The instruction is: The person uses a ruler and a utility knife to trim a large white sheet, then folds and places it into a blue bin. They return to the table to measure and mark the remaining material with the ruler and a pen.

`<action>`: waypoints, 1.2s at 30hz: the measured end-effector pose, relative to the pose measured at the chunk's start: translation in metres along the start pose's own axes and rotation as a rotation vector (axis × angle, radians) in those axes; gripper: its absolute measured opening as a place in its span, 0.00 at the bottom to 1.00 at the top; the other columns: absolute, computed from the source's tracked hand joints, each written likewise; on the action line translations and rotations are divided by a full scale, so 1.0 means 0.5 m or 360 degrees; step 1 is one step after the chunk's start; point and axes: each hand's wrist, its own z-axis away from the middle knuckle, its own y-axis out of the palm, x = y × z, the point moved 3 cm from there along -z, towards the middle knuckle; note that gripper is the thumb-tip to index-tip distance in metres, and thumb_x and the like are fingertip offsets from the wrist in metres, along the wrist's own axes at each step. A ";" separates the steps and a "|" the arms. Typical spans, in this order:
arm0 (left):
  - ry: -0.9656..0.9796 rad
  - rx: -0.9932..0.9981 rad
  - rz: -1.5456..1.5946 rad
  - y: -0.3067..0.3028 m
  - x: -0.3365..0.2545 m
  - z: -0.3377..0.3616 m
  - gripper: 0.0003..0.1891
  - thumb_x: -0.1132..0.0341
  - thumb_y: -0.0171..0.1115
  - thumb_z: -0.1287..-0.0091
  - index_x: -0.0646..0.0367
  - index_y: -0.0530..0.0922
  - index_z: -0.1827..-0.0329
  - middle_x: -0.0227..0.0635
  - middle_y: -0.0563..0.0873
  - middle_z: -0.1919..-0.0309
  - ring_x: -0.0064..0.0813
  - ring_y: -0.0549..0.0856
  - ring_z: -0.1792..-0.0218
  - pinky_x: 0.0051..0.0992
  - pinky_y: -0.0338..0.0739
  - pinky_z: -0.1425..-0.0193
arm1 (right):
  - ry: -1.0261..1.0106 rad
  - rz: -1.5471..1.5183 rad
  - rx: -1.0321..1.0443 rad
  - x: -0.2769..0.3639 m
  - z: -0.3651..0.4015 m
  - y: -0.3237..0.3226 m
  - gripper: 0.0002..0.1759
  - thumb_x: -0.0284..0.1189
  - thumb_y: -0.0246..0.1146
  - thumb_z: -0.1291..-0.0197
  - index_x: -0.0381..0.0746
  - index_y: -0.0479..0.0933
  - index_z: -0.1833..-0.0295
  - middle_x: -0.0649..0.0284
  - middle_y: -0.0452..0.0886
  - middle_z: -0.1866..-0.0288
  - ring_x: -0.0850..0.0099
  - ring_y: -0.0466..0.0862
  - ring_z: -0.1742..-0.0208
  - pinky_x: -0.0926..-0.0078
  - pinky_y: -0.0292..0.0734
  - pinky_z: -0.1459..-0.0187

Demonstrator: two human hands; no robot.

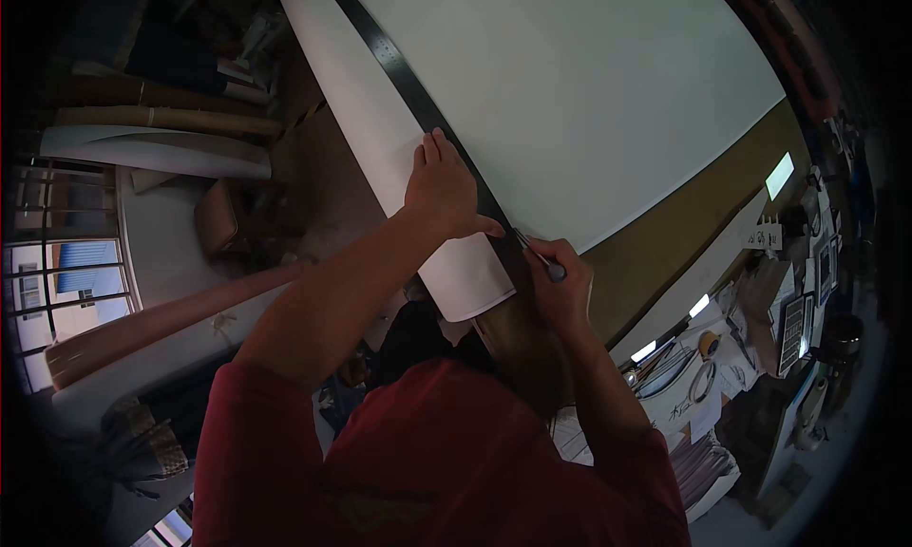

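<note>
A long black ruler (408, 86) lies slantwise along a large white sheet (570, 82), near the sheet's left side. My left hand (443, 186) presses flat on the ruler and the white sheet beside it, fingers stretched forward and thumb out to the right. Close to the ruler's near end, my right hand (562, 286) is closed around a slim knife (538, 254) with a silvery front and a dark rear end. The knife's tip points at the ruler's right edge; its blade is too small to make out. On the left, the sheet curves down over the table edge.
The brown tabletop (655, 234) shows right of the sheet. Beyond it are papers, cables and a calculator (790, 333). Rolls of material (161, 153) lie at the left, near a brown stool (218, 215) and a barred window (71, 272).
</note>
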 end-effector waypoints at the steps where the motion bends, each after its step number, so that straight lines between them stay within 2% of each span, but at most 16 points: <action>1: 0.0005 0.0050 -0.0005 -0.003 -0.001 -0.003 0.74 0.16 0.66 0.49 0.86 0.60 0.22 0.76 0.55 0.19 0.69 0.55 0.17 0.51 0.53 0.14 | -0.0009 0.0010 0.0003 0.012 -0.018 0.009 0.07 0.23 0.72 0.35 0.37 0.85 0.52 0.52 0.92 0.55 0.56 0.93 0.54 0.66 0.86 0.53; 3: 0.0004 0.0099 -0.0009 -0.003 -0.001 -0.005 0.74 0.17 0.67 0.49 0.87 0.60 0.23 0.76 0.55 0.19 0.70 0.54 0.17 0.51 0.53 0.14 | -0.0023 0.0018 0.0010 0.022 -0.065 0.044 0.07 0.22 0.72 0.36 0.36 0.85 0.53 0.52 0.92 0.55 0.57 0.93 0.54 0.65 0.86 0.53; 6: 0.0007 0.0022 -0.0096 0.014 0.001 -0.007 0.66 0.19 0.65 0.46 0.78 0.69 0.24 0.78 0.57 0.20 0.72 0.57 0.18 0.52 0.54 0.15 | -0.0006 -0.0102 0.0014 0.029 -0.170 0.127 0.07 0.24 0.72 0.35 0.37 0.85 0.53 0.53 0.91 0.58 0.54 0.92 0.56 0.65 0.85 0.53; 11: 0.0133 -0.0304 0.0064 0.033 0.032 -0.002 0.57 0.25 0.69 0.47 0.68 0.76 0.27 0.72 0.63 0.21 0.66 0.65 0.22 0.49 0.59 0.17 | -0.0151 0.0149 0.0027 0.088 -0.251 0.165 0.07 0.26 0.71 0.35 0.37 0.85 0.53 0.53 0.91 0.59 0.52 0.91 0.58 0.64 0.84 0.54; 12: 0.0139 -0.0315 0.0063 0.031 0.056 -0.011 0.57 0.25 0.69 0.47 0.68 0.76 0.27 0.72 0.63 0.21 0.66 0.65 0.22 0.49 0.59 0.17 | -0.0048 0.0122 0.0069 0.088 -0.251 0.162 0.08 0.25 0.71 0.35 0.36 0.85 0.52 0.55 0.91 0.59 0.61 0.90 0.59 0.67 0.83 0.54; 13: 0.0204 -0.0135 0.0440 0.032 0.091 -0.036 0.58 0.24 0.68 0.47 0.69 0.75 0.27 0.69 0.64 0.21 0.64 0.65 0.22 0.48 0.60 0.17 | 0.0051 0.0096 0.0101 0.089 -0.252 0.158 0.09 0.25 0.71 0.34 0.35 0.86 0.51 0.57 0.91 0.60 0.70 0.89 0.60 0.70 0.82 0.53; 15: 0.0283 0.0034 0.0815 0.030 0.141 -0.074 0.59 0.23 0.68 0.46 0.70 0.75 0.27 0.66 0.65 0.21 0.61 0.66 0.22 0.48 0.60 0.17 | 0.0061 0.0100 0.0088 0.094 -0.244 0.155 0.08 0.25 0.71 0.35 0.35 0.85 0.52 0.55 0.91 0.60 0.63 0.90 0.59 0.67 0.83 0.54; 16: 0.0185 -0.0107 0.0750 0.024 0.168 -0.090 0.61 0.21 0.66 0.46 0.72 0.73 0.26 0.64 0.64 0.20 0.59 0.65 0.21 0.47 0.59 0.16 | 0.0078 0.0092 0.0097 0.094 -0.243 0.157 0.08 0.25 0.72 0.35 0.36 0.84 0.53 0.54 0.91 0.60 0.55 0.92 0.58 0.64 0.84 0.55; 18: 0.0088 -0.0245 0.0676 0.008 0.191 -0.102 0.64 0.19 0.65 0.46 0.74 0.71 0.25 0.62 0.64 0.19 0.57 0.64 0.19 0.46 0.58 0.16 | 0.0077 0.0082 0.0074 0.093 -0.243 0.160 0.08 0.25 0.72 0.35 0.36 0.84 0.53 0.53 0.91 0.60 0.56 0.92 0.59 0.65 0.83 0.55; 20: -0.0091 -0.0347 0.0098 -0.017 0.190 -0.103 0.71 0.17 0.65 0.47 0.83 0.63 0.23 0.68 0.60 0.19 0.58 0.60 0.17 0.47 0.57 0.14 | 0.0094 0.0072 0.0059 0.087 -0.240 0.165 0.08 0.25 0.72 0.35 0.36 0.85 0.53 0.53 0.91 0.60 0.56 0.92 0.59 0.65 0.83 0.55; 23: -0.0031 -0.0069 0.0008 -0.031 0.194 -0.119 0.73 0.15 0.62 0.46 0.85 0.60 0.22 0.69 0.57 0.18 0.62 0.56 0.16 0.48 0.55 0.14 | 0.0016 0.0089 -0.0007 0.083 -0.233 0.165 0.08 0.25 0.72 0.35 0.36 0.85 0.53 0.53 0.91 0.61 0.57 0.91 0.60 0.66 0.83 0.56; 27: 0.0000 0.0007 -0.0048 -0.025 0.191 -0.140 0.75 0.13 0.61 0.49 0.84 0.59 0.21 0.72 0.57 0.19 0.67 0.55 0.17 0.50 0.54 0.14 | -0.0002 0.0025 -0.0027 0.067 -0.248 0.185 0.08 0.25 0.72 0.35 0.37 0.85 0.52 0.53 0.91 0.60 0.58 0.92 0.59 0.66 0.84 0.55; 30: 0.0023 0.0101 -0.0103 -0.029 0.197 -0.141 0.70 0.16 0.61 0.44 0.82 0.62 0.22 0.73 0.59 0.20 0.68 0.55 0.17 0.51 0.54 0.14 | 0.0009 -0.0028 -0.0004 0.084 -0.330 0.245 0.07 0.26 0.72 0.34 0.37 0.85 0.52 0.54 0.91 0.60 0.57 0.92 0.59 0.65 0.84 0.54; 33: 0.0091 -0.0110 0.0026 -0.017 0.200 -0.128 0.62 0.22 0.61 0.38 0.80 0.67 0.24 0.74 0.63 0.22 0.68 0.56 0.17 0.51 0.54 0.14 | -0.0023 0.0022 0.0014 0.120 -0.450 0.328 0.07 0.26 0.72 0.35 0.38 0.85 0.53 0.54 0.91 0.60 0.55 0.91 0.59 0.63 0.84 0.53; 35: 0.0103 -0.0463 0.0170 -0.003 0.212 -0.128 0.52 0.27 0.63 0.36 0.73 0.76 0.29 0.70 0.64 0.22 0.62 0.60 0.18 0.48 0.54 0.15 | -0.0122 0.0087 -0.0023 0.146 -0.477 0.346 0.07 0.26 0.72 0.35 0.38 0.85 0.53 0.54 0.91 0.60 0.54 0.91 0.59 0.62 0.84 0.53; 36: 0.0106 -0.0475 0.0170 0.001 0.229 -0.137 0.52 0.27 0.63 0.36 0.73 0.76 0.29 0.70 0.64 0.22 0.62 0.60 0.18 0.48 0.54 0.15 | -0.0067 0.0158 0.0011 0.155 -0.482 0.345 0.08 0.24 0.71 0.36 0.36 0.85 0.53 0.55 0.91 0.61 0.61 0.90 0.60 0.66 0.83 0.54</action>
